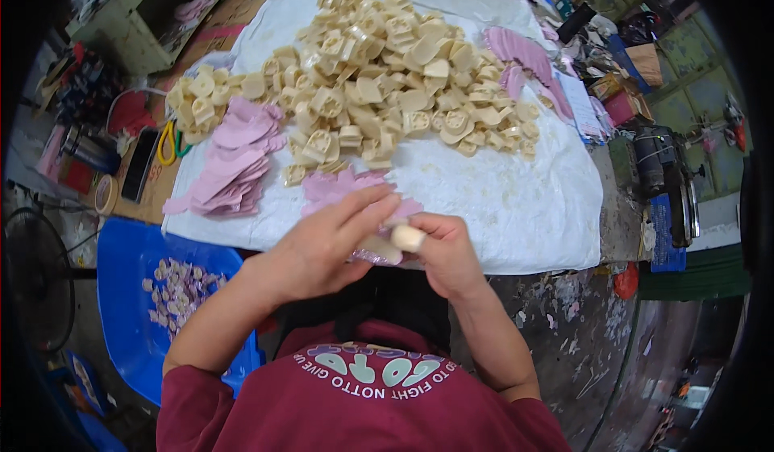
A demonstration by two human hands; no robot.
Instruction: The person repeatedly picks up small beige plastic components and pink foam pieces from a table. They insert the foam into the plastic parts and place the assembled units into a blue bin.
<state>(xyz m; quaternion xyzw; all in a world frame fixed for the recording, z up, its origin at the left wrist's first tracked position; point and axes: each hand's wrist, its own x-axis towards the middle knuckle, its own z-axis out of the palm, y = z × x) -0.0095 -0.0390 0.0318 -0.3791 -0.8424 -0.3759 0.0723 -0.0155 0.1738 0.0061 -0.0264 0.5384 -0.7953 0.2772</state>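
My left hand (322, 238) is over the front edge of the covered table, fingers curled round a small cream plastic part (379, 249) with a glittery pink strip along its lower side. From the other side, my right hand (448, 254) closes on the same part. A smooth, rounded cream tip (409, 238) shows at my right thumb; whether it is a thumb cover or more of the part, I cannot tell. Just beyond my fingers lie loose pink cut pieces (334, 187). A large heap of cream plastic parts (379, 81) rises behind them.
A stack of pink cut pieces (234, 162) lies at left, near yellow-handled scissors (167, 144), a phone (141, 166) and a tape roll (106, 194). Below stands a blue bin (129, 291) with small glittery pieces (179, 287). More pink strips (528, 57) lie far right.
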